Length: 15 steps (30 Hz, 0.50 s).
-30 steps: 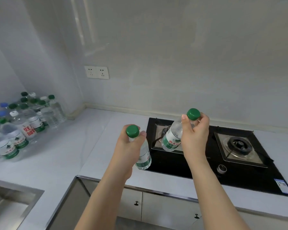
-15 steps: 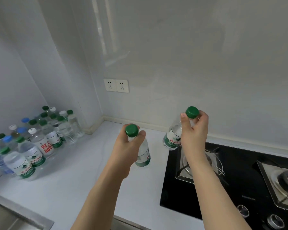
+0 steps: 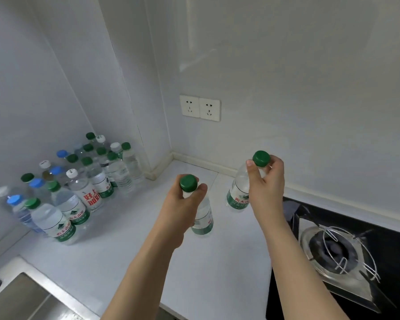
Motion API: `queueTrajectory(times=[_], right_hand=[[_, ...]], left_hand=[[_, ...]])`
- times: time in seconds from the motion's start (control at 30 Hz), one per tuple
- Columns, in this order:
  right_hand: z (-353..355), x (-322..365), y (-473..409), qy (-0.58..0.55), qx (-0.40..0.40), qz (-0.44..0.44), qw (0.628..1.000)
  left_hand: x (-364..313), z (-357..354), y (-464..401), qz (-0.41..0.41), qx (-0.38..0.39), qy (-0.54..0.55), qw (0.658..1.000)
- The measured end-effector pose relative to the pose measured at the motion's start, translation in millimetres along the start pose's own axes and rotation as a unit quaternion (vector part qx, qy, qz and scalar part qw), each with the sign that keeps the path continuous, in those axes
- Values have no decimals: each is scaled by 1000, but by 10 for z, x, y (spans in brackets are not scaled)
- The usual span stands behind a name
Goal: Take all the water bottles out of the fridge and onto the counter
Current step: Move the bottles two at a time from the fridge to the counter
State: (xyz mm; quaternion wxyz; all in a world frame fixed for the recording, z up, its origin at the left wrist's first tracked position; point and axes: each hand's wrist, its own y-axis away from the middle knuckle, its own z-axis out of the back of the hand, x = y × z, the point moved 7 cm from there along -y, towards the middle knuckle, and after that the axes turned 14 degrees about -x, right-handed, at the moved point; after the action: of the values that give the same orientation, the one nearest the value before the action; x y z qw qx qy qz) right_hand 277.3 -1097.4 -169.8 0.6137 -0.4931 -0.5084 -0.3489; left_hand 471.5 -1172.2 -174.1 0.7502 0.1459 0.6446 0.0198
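My left hand (image 3: 183, 205) grips a green-capped water bottle (image 3: 202, 218) by its neck, above the white counter (image 3: 129, 255). My right hand (image 3: 267, 183) holds a second green-capped bottle (image 3: 238, 195) near its cap, tilted, above the counter next to the stove. Several bottles (image 3: 79, 181) with green, blue and white caps stand grouped on the counter against the left wall. The fridge is out of view.
A black gas stove (image 3: 346, 255) with a metal burner ring fills the right side. A steel sink (image 3: 16, 299) is at the bottom left. A double wall socket (image 3: 200, 108) sits above the corner.
The view has swung left and closer to the counter corner. Both hands with their bottles have moved left, off the stove and over the white counter.
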Motion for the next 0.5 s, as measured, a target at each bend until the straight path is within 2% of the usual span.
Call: queueTrajectory(times=[0.17, 0.33, 0.5], right_hand=[[-876, 90, 70, 4, 34, 5, 999], [-1942, 271, 293, -6, 115, 22, 993], [-2785, 171, 656, 6, 187, 27, 982]], left_hand=[[-173, 539, -592, -31, -18, -10, 999], [-227, 1206, -1191, -79, -51, -39, 995], [-55, 1770, -1613, -78, -80, -51, 992]])
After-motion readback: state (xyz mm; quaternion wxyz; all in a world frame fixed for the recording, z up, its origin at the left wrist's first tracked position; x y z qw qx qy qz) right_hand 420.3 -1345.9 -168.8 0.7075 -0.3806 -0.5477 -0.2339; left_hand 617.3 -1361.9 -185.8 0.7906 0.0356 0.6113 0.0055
